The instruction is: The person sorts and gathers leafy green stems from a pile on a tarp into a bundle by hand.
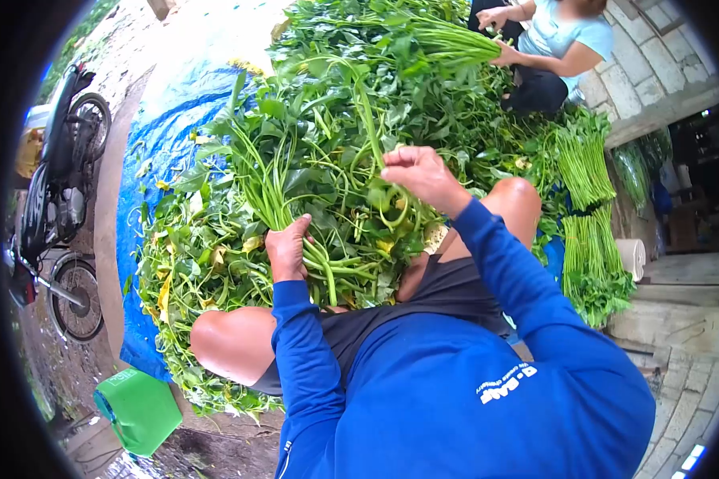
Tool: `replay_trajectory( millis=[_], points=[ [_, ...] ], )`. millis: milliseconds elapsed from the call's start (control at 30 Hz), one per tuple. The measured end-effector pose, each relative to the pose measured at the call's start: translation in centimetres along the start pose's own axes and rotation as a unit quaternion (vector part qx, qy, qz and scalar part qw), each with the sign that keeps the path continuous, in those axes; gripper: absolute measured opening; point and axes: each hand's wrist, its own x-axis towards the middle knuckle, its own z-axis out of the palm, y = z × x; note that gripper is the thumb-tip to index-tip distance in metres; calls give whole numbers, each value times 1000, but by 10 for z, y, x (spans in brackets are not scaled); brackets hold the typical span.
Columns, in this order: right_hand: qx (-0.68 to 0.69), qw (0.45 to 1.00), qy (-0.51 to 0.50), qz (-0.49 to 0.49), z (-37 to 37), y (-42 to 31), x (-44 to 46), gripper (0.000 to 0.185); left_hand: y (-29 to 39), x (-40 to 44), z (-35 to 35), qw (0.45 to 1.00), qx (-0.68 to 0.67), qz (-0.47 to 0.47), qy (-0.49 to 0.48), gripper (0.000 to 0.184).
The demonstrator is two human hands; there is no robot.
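The step in hand looks like gathering leafy greens stem by stem into a bunch. The left hand point(289, 249) is closed around a bunch of greens point(265, 185), its leaves fanning away from the body and the stem ends showing on the near side of the fist. The right hand point(423, 177) pinches 1 long stem point(367, 120) between thumb and fingertips, to the right of the bunch and apart from it. Both are above the loose pile of greens point(188, 275), which spreads over a blue tarp point(153, 144) in front of the seated person's crossed legs.

The next move seems to call for the right hand to bring its stem alongside the bunch, cut ends lined up, while the left grip slackens just enough to admit it without letting the others slip.

At the far right, 2 neat bundles point(585, 169) point(591, 251) lie end to end. Beyond the pile, a co-worker point(563, 40) holds another bunch point(455, 40).

White print on the blue shirt point(439, 391) appears to read "BASF", with "We create chemistry" in smaller letters. Pale marks on the green bag point(144, 415) are too small to make out.
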Motion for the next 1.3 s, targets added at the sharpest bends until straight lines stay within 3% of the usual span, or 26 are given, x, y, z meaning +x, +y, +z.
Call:
replay_trajectory(
  millis=[67, 100, 133, 200, 233, 267, 333, 367, 467, 533, 600, 733, 900, 1100, 1200, 1300],
  points=[
    [4, 996, 20, -91, -6, -5, -6, 24, -4, 6, 5, 999, -5, 45, 5, 18],
    [17, 998, 12, -55, -6, -7, -1, 24, 1, 8, 3, 999, 9, 51, 5, 19],
    [-56, 998, -6, -23, -16, 22, 16, 27, -2, 2, 2, 998, 35, 45, -9, 21],
    [-64, 990, 71, -100, -23, 56, 29, 29, -5, -9, 10, 999, 18, 44, -12, 16],
    [-43, 983, 81, -159, -19, 33, 21, 29, 1, -3, 13, 998, -7, 56, 8, 15],
    [80, 994, 42, -55, -14, 13, 13, 32, -3, -2, 13, 997, -42, 68, 8, 16],
    [-57, 995, 62, -53, -18, 2, 9, 35, -5, 0, 6, 999, 2, 39, 3, 16],
    [-3, 999, 40, 11, -20, 19, 19, 36, -5, 0, 8, 999, -3, 44, -8, 16],
    [-38, 991, 98, -81, -15, 12, 9, 37, 1, -2, 12, 999, 2, 49, 10, 17],
    [-110, 986, 98, -81, -18, 23, 12, 38, 0, -5, 10, 999, 3, 34, 9, 17],
    [-75, 993, 94, -7, -23, 42, 17, 39, -4, 3, 9, 999, 24, 21, -1, 16],
    [-124, 984, 124, -22, -22, 32, 8, 33, -11, 6, 10, 999, -14, 31, 16, 20],
    [36, 989, 144, 1, -20, 40, 4, 25, -2, 0, 13, 999, -27, 25, 18, 17],
    [69, 992, 60, 92, -25, 29, -4, 26, -7, 2, 11, 999, -2, 31, 12, 17],
    [14, 988, 151, 19, -25, 23, -2, 26, -6, 3, 15, 999, -31, 38, 22, 18],
    [66, 982, 170, 42, -19, 29, -12, 22, -15, -4, 3, 999, -9, 36, 26, 18]
  ],
)
